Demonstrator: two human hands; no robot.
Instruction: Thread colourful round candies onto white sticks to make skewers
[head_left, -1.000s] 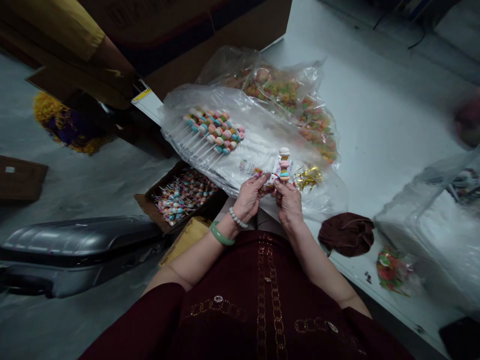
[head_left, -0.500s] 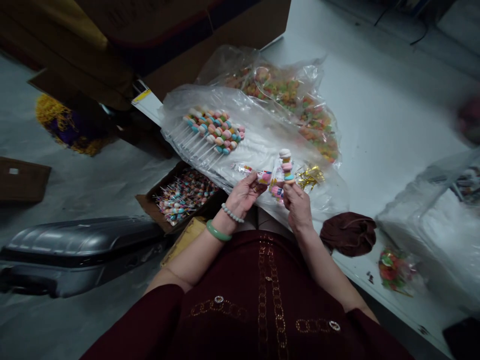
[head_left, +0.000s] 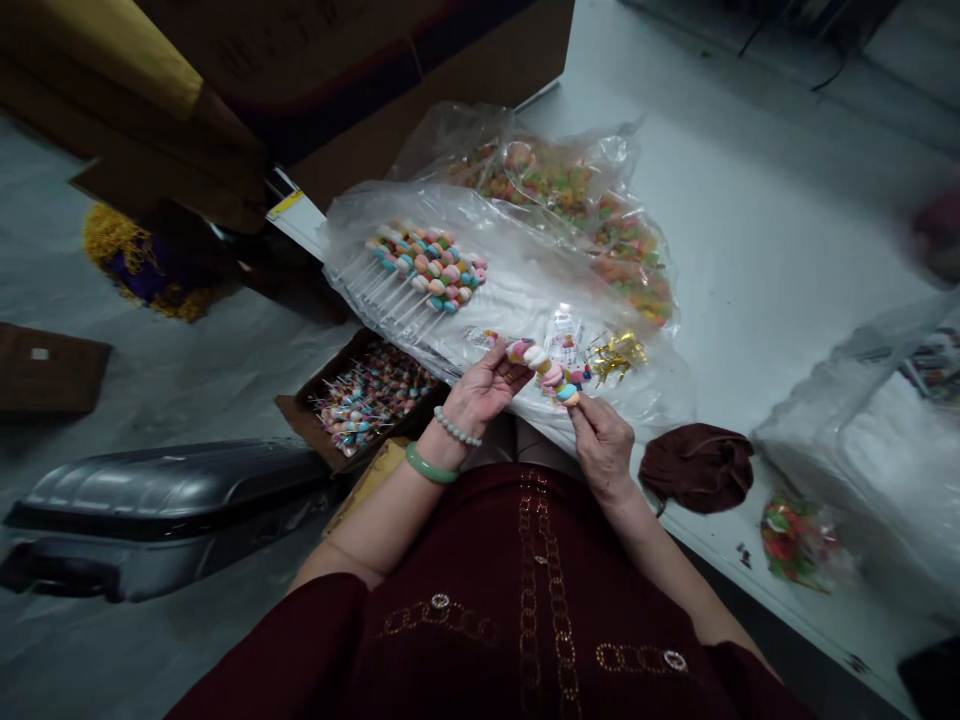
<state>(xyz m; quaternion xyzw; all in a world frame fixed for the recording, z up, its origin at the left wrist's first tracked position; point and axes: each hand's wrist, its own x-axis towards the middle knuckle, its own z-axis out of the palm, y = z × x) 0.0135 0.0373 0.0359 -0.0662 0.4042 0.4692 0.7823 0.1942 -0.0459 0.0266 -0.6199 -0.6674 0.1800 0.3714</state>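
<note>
A candy skewer [head_left: 552, 374] of pastel pieces slants between my two hands over the plastic-covered table. My right hand [head_left: 603, 440] pinches its lower end, by the blue and orange pieces. My left hand [head_left: 486, 388] has its fingers closed on a small printed wrapper [head_left: 517, 350], and the skewer's white upper end meets this wrapper. Gold twist ties [head_left: 616, 355] and clear printed wrappers [head_left: 564, 328] lie just beyond my hands. Several finished-looking candy skewers [head_left: 431, 262] rest side by side on the plastic at the upper left, sticks pointing down-left.
Behind lies a clear bag of colourful gummies [head_left: 555, 180]. Below the table's left edge stands an open box of wrapped skewers [head_left: 367, 395], near a grey suitcase [head_left: 172, 500]. A brown cloth [head_left: 696, 467] and a small candy bag [head_left: 796, 535] lie at the right.
The skewer in my right hand has tipped from upright toward the left, its top now at the wrapper in my left hand. The view has shifted slightly.
</note>
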